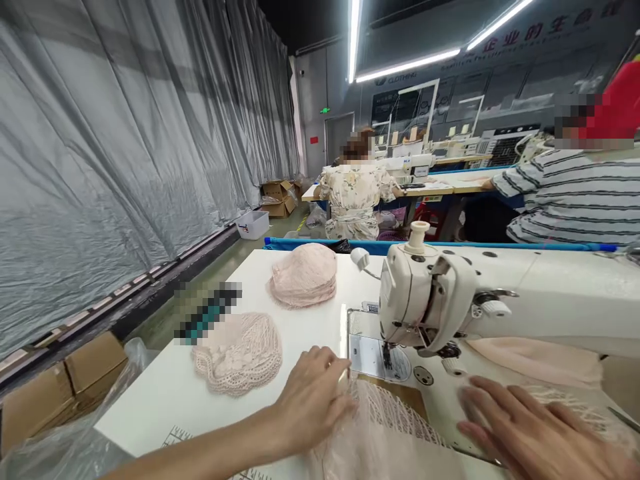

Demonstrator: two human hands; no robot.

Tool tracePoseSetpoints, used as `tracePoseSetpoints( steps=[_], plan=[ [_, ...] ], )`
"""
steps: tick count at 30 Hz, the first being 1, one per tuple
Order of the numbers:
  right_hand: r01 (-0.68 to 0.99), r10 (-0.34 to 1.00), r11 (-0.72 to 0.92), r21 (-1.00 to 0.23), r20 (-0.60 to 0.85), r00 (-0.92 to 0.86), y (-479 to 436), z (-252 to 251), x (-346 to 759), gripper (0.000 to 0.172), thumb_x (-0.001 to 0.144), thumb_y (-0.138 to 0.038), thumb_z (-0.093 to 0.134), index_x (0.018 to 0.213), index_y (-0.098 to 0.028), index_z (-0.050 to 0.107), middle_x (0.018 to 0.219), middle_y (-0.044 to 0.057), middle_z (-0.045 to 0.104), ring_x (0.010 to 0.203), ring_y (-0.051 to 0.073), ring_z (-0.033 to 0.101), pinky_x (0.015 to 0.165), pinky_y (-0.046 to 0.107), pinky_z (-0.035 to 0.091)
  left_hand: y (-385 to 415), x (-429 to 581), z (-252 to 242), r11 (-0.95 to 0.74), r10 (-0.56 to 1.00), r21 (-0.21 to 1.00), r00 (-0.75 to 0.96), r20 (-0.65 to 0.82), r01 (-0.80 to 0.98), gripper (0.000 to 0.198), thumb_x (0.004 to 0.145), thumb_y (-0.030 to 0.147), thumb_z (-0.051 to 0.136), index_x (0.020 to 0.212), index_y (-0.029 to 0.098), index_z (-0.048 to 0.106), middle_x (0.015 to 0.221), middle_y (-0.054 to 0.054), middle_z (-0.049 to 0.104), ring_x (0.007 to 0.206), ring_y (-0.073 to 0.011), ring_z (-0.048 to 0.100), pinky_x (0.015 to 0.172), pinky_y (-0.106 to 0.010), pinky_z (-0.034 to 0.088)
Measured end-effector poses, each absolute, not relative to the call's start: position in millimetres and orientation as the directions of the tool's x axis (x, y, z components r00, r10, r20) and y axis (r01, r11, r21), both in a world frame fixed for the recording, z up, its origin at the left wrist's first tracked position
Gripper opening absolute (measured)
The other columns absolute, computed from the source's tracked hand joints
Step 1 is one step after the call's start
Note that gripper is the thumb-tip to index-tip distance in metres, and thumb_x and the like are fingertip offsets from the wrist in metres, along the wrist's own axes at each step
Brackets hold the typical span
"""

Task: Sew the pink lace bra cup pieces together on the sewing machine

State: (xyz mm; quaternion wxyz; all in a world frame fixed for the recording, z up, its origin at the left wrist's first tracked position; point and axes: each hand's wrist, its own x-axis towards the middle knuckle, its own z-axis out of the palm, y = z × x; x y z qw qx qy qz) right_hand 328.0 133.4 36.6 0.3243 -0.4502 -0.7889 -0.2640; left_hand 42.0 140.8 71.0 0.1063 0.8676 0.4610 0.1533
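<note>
My left hand (315, 397) is left of the sewing machine's needle, with its fingers curled onto the edge of a pale pink lace fabric (385, 417). That fabric spreads over the table's front edge, partly sheer. My right hand (530, 427) is slightly blurred, fingers apart and palm down, above more lace at the right. The white sewing machine (415, 293) stands between and beyond my hands; its presser foot (387, 355) is over the metal needle plate (367, 353), just beyond the fabric. A smooth pink cloth piece (540, 360) lies under the machine arm.
On the white table (300, 327), a stack of pink lace cups (305, 275) sits at the back and a lace piece (240, 353) at the left. Cardboard boxes (65, 383) stand on the floor at left. Two co-workers (353, 197) sit ahead at other machines.
</note>
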Motion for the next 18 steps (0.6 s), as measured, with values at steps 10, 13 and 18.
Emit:
tracePoseSetpoints(
  steps=[10,13,18],
  plan=[
    [0.737,0.834,0.542,-0.403,0.366,-0.413,134.9,49.4,254.6,0.032,0.081,-0.051,0.055,0.095,-0.022,0.06,0.098,0.007,0.066,0.087,0.024,0.063,0.07,0.037,0.051,151.9,68.4,80.5,-0.373,0.87,0.506,0.483,-0.101,0.778,0.018,0.073,0.025,0.068,0.071,0.016,0.052,0.079,0.001,0.051,0.077,-0.0162,0.049,0.063,-0.023,0.035],
    [0.734,0.862,0.506,-0.453,0.301,-0.409,139.9,47.0,253.3,0.028,0.089,-0.042,0.046,0.071,-0.022,0.056,0.072,-0.001,0.065,0.068,0.016,0.063,0.059,0.024,0.049,151.0,63.5,82.8,-0.401,0.844,0.586,0.533,-0.062,0.704,0.011,0.078,0.022,0.061,0.072,0.016,0.053,0.07,0.004,0.05,0.067,-0.0112,0.047,0.057,-0.019,0.034],
    [0.793,0.897,0.437,-0.424,0.272,-0.349,143.8,39.6,268.1,0.033,0.095,-0.033,0.037,0.067,-0.022,0.051,0.052,-0.006,0.058,0.047,0.011,0.057,0.043,0.018,0.04,160.2,66.0,73.5,-0.42,0.83,0.638,0.557,-0.017,0.646,0.008,0.08,0.013,0.05,0.077,0.015,0.057,0.066,0.003,0.053,0.062,-0.0119,0.048,0.055,-0.02,0.035]
  ],
)
